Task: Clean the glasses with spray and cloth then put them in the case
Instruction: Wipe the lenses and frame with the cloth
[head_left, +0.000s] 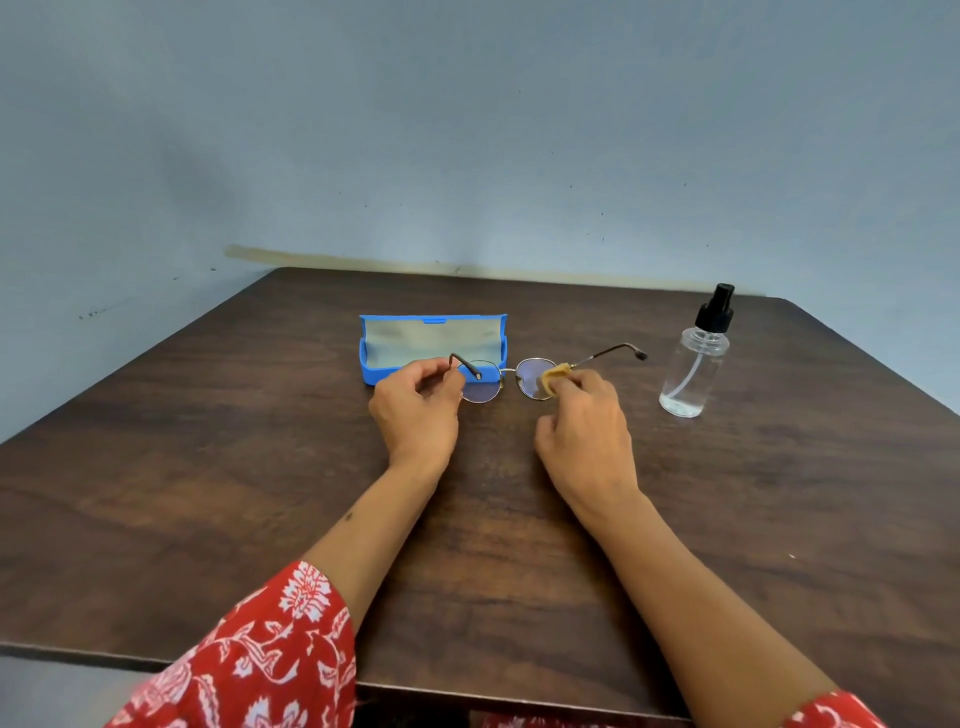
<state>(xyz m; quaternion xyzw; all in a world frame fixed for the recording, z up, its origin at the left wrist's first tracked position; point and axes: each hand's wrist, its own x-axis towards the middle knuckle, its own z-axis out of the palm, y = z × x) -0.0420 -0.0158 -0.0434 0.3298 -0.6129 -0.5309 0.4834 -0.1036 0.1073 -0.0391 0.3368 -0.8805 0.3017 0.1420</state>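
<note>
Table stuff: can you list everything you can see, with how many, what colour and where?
glasses: one, thin metal frame with dark arm tips, held above the table's middle, arms unfolded
cloth: one, yellow-brown, pressed on the lens nearer the bottle
case: one, blue with grey lining, open, just behind the glasses
spray bottle: one, clear with black pump top, upright at the far right
table: one, dark brown wood, against the wall
wall: one, pale blue-grey, behind the table
sleeves: two, red with white flowers, bottom edge
left hand: one, grips the frame
right hand: one, pinches the cloth
</note>
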